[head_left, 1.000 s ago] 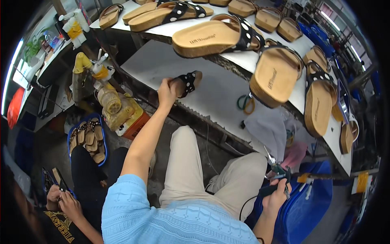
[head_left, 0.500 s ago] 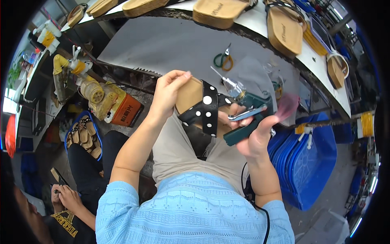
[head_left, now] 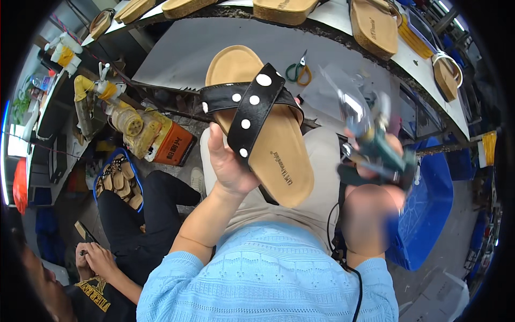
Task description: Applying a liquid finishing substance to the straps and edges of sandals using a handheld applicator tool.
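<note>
A cork-soled sandal with crossed black straps and white dots is held upright over my lap, its tan footbed facing me. My left hand grips it by the side and from behind, with the thumb in front and other fingers partly hidden. At the right, my right hand is wrapped round a green hand tool with a lever and a metal nozzle. Both are smeared by motion. The nozzle points up and away from the sandal, apart from it. On the grey worktop beyond lie green-and-orange-handled snips.
More sandals line the curved white shelf ahead. Stacked blue tubs stand at right. Left are an orange tin, a blue basket of footwear and a seated person handling a dark piece.
The sandal has turned upright, footbed toward me, and my left hand has shifted from its end to its side. My right hand has swung the green tool away to the right.
</note>
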Tool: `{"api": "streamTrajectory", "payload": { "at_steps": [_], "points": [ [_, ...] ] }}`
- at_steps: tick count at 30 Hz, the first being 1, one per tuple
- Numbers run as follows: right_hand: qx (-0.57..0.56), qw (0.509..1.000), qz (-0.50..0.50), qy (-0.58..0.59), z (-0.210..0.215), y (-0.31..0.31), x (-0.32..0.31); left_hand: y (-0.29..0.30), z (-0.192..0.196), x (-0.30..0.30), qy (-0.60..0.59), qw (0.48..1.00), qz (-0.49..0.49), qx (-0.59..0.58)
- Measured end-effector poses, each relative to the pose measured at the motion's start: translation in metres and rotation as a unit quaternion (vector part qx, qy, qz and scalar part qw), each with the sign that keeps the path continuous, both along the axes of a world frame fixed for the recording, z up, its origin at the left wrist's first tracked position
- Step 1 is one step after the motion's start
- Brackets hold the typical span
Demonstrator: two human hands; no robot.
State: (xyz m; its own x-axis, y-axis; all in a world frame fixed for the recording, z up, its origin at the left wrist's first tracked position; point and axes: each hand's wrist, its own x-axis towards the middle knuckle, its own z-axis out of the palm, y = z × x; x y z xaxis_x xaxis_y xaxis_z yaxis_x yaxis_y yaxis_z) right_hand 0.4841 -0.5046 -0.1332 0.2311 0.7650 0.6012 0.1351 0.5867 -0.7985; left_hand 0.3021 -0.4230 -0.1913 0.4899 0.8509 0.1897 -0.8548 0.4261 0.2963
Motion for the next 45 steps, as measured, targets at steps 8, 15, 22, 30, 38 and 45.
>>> {"api": "streamTrajectory", "payload": {
  "at_steps": [8,15,22,30,38,45],
  "points": [
    [0.031,0.929,-0.052,-0.364,0.01,-0.036,-0.01,-0.003,0.017,-0.005,0.059,0.997,0.019,0.047],
    [0.021,0.92,-0.075,-0.384,0.009,-0.023,-0.019,-0.008,0.019,-0.006,0.084,0.993,0.019,0.084],
    [0.012,0.903,-0.084,-0.42,0.013,-0.022,-0.024,-0.01,0.018,-0.011,0.124,0.984,0.048,0.115],
    [0.056,0.877,-0.084,-0.47,0.012,-0.023,-0.02,-0.008,0.02,-0.012,0.109,0.986,0.045,0.115],
    [0.058,0.873,-0.092,-0.476,0.011,-0.026,-0.018,-0.007,0.018,-0.01,0.107,0.989,0.04,0.099],
    [0.059,0.874,-0.085,-0.475,0.009,-0.03,-0.014,-0.006,0.017,-0.008,0.098,0.991,0.036,0.084]
  ]
}}
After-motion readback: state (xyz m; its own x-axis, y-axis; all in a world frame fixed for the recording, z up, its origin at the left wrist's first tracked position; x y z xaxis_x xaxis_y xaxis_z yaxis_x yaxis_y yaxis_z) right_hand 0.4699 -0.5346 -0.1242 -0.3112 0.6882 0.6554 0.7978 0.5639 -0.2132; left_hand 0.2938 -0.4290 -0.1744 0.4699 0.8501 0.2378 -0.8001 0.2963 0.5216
